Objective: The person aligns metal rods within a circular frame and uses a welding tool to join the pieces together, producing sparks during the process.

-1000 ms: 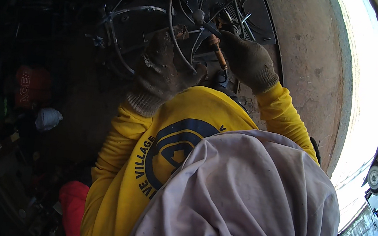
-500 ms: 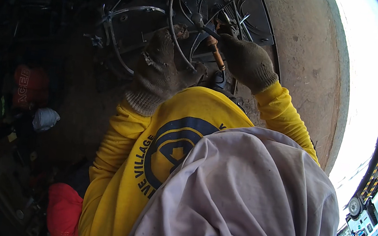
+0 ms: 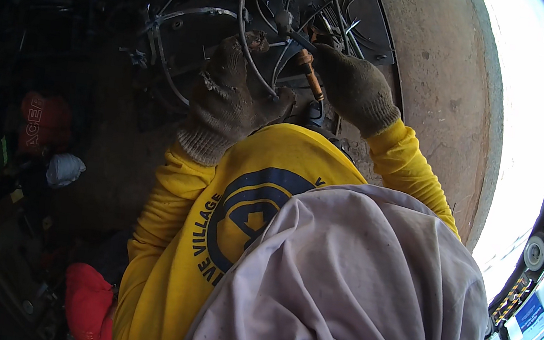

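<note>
Head view: the gloved left hand [image 3: 223,99] touches a curved metal rod [image 3: 241,20] above the dark table [image 3: 379,30]; whether it clamps, one cannot tell. The right hand [image 3: 357,85] is closed around a hammer-like tool [image 3: 284,22], its head near the rod.

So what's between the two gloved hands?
In the head view, mainly a curved metal rod by the left hand and an orange-brown, handle-like piece near the right hand. A hammer-like tool juts in from the right hand.
</note>
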The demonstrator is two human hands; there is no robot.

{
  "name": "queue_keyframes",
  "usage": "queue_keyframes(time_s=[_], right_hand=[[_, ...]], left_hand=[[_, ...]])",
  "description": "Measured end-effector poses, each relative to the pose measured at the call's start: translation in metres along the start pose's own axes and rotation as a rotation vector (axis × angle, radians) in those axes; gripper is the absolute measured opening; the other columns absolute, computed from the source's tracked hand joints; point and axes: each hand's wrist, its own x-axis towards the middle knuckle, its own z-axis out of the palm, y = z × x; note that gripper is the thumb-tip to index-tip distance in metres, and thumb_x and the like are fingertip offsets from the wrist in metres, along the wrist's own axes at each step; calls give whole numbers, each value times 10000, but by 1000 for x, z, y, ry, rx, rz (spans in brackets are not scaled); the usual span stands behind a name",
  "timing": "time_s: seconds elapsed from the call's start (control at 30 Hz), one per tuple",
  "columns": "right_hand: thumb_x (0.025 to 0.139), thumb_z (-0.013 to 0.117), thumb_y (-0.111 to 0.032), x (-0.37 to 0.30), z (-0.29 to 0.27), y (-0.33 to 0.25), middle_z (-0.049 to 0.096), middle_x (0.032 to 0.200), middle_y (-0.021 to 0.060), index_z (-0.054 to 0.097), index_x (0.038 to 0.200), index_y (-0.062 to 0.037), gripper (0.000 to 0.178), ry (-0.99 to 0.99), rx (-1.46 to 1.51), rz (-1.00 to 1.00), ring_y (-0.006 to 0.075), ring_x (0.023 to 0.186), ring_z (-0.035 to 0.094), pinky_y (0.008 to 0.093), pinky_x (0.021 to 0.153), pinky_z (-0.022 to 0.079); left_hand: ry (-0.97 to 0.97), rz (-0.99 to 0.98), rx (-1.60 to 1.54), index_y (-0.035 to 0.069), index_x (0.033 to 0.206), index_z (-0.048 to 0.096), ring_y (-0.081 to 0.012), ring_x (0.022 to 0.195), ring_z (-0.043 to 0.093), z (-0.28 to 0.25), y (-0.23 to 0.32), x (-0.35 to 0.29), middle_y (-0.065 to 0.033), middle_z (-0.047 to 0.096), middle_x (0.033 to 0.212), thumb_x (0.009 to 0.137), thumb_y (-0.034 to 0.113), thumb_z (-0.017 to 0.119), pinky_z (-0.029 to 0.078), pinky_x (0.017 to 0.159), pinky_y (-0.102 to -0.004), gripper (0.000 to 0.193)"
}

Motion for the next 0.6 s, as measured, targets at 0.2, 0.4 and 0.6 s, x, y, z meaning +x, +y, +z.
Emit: queue_keyframes(time_s=[0.2,0.4,0.6], right_hand=[[916,600,-126,-3,1,-3,714,867,169,644,1187,-65,281,-16,0,32,339,769,717,397,670,590],[909,584,-88,5,-10,0,725,917,175,639,1215,-57,312,-61,53,10,341,819,724,404,699,597],[913,596,-103,2,0,4,721,900,176,624,1262,-77,351,-43,13,35,342,781,720,398,686,590]], left_hand=[[-58,-101,-138,-65,1251,475,-296,1080,671,1,-4,-3,-213,610,1222,780,412,834,582,906,-346,760],[50,-19,-102,2,1246,487,-317,1037,664,9,-12,-7,-157,630,1132,710,404,860,560,896,-400,766],[-74,-45,4,-75,1293,454,-327,1102,668,0,-5,0,-214,625,1217,767,411,835,560,966,-367,811]])
